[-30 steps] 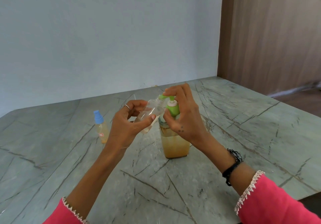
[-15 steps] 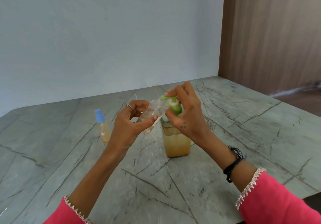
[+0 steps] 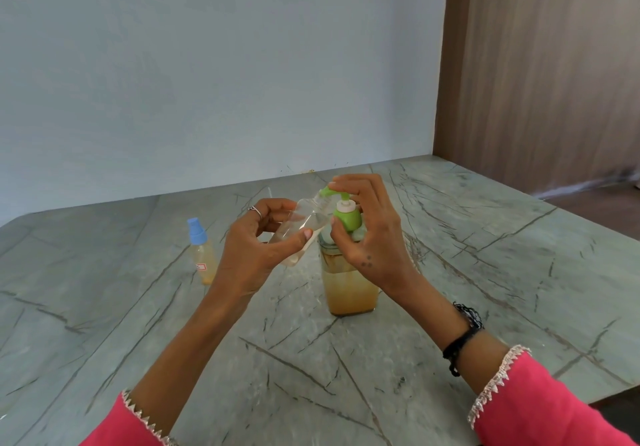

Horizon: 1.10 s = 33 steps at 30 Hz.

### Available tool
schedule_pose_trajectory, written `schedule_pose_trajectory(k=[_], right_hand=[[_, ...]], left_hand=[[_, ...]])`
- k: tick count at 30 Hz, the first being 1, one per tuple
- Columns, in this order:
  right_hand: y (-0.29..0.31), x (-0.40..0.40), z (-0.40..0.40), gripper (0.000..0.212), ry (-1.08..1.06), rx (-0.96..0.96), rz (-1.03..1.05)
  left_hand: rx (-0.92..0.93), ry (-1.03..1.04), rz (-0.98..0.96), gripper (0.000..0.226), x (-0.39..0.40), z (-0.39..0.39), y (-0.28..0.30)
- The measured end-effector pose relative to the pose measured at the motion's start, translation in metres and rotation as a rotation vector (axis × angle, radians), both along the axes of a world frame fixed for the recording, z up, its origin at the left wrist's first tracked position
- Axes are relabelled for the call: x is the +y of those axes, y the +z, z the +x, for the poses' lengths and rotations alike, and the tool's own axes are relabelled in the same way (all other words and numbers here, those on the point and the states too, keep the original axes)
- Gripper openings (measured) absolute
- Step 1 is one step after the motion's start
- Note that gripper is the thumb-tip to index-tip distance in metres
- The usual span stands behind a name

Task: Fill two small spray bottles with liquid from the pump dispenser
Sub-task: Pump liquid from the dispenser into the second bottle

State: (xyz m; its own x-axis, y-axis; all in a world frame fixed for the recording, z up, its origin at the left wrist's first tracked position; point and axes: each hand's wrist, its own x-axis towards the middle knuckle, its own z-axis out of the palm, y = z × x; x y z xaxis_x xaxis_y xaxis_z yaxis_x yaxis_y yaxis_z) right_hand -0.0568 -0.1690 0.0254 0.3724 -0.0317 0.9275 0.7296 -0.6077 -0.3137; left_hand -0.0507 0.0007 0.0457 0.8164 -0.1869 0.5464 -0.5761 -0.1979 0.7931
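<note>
Compared with half a second back, I am seeing the green pump head (image 3: 347,216) sitting higher, with more of its stem showing, and the right hand's (image 3: 372,234) fingers riding up with it; the clear bottle's tilt and the capped bottle's place are staying as they were.

I am looking down at a grey-green stone table (image 3: 450,272) veined with dark cracks, running back to a pale blue wall (image 3: 207,82), with a brown wood panel (image 3: 547,71) standing on the right.

The left hand (image 3: 258,250) is curling its thumb and fingers round the clear spray bottle (image 3: 304,224), holding it tilted in the air with its open mouth up at the green spout. The right hand is curling over the pump head, fingertips lying on top of the spout and the thumb pressing at the side. The pump dispenser (image 3: 348,289) is standing on the table, about half full of amber liquid. The blue-capped spray bottle (image 3: 202,253) is standing upright to the left, apart from both hands, with amber liquid inside.
</note>
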Motion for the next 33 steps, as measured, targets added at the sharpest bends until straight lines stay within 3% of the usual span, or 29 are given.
schedule_pose_trajectory(k=[8,19,22,27,33], right_hand=[[0.0064,0.001,-0.0006,0.023,-0.04,-0.007,0.04],[0.0033,0.0004,-0.0015,0.046,0.003,0.036,-0.021],[0.0035,0.0015,-0.0014,0.043,-0.001,0.015,-0.001],[0.0079,0.0012,0.0015,0.021,-0.046,0.012,0.031],[0.0051,0.0006,0.0009,0.028,-0.007,0.038,0.005]], left_hand=[[0.024,0.02,0.036,0.037,0.0011,-0.0017,-0.0029],[0.021,0.022,0.008,0.03,-0.0011,-0.0009,0.003],[0.022,0.013,0.005,0.035,-0.0002,-0.0016,0.0031],[0.036,0.021,0.028,0.038,0.0011,-0.0004,-0.0018],[0.037,0.025,0.018,0.03,-0.0005,-0.0011,-0.0018]])
